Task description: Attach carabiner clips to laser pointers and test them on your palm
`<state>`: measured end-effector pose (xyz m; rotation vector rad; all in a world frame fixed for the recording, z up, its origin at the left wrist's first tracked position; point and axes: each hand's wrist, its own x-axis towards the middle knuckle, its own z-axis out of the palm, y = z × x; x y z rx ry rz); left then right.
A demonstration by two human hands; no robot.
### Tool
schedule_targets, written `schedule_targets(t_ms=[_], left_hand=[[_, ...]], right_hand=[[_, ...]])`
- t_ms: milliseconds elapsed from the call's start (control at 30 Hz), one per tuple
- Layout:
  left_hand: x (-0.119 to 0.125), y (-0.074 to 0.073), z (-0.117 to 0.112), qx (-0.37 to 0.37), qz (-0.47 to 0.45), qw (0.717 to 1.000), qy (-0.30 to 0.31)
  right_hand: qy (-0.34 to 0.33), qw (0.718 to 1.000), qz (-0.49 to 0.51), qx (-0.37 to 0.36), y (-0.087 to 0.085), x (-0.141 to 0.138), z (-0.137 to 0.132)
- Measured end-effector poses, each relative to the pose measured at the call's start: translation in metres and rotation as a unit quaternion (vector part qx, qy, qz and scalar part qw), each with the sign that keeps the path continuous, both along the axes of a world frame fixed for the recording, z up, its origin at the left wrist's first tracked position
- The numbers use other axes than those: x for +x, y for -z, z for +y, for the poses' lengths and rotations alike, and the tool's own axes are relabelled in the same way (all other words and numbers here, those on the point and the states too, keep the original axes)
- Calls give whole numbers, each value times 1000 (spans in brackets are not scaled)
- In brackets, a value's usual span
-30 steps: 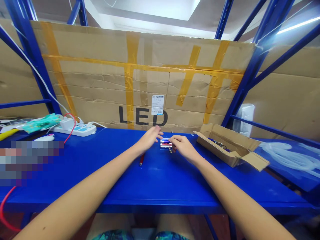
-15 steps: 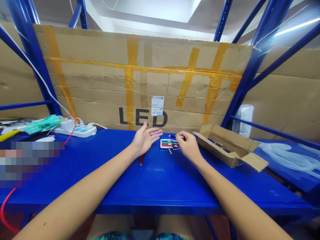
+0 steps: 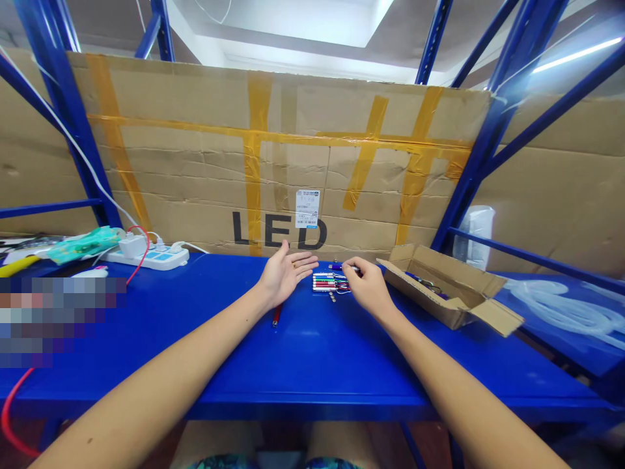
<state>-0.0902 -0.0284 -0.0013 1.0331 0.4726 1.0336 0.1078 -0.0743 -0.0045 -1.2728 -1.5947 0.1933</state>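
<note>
My right hand is closed in a pinch around a blue-purple pen-shaped metal tube, whose silver end points left. My left hand is open, palm turned up and fingers stretched toward that tube. A tiny shiny spot shows at its fingers, too small to name. Between the hands lies a row of slim metal tubes in silver, green, blue and red, with thin cords at their right ends. Several small round silver discs rest just in front of the row. A red tube lies partly hidden below my left wrist.
An open cardboard box holding more tubes stands at the right. A white power strip with plugs and cables sits at the back left. A large cardboard sheet walls off the back of the blue table. Blue posts flank it.
Both hands stay almost in place. The right hand still grips the blue-purple tube, and the left palm remains turned up; the view has shifted very slightly.
</note>
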Motion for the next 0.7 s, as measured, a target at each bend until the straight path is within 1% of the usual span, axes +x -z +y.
schedule_targets(t_ms=[233,433,600,700], left_hand=[[0,-1,-2,-19,-17,1000,-1],[1,-2,-3,-30,-31,999,-11],[2,-1,-3,-36,-37,999,-13],[2,-1,-4,-36,-39,999,-11]], right_hand=[[-6,1000,8,2,0,1,0],[-6,1000,-8,-6,1,2,2],[-19,1000,-5,5,2,3,3],[-10,1000,-6,9,2,2,3]])
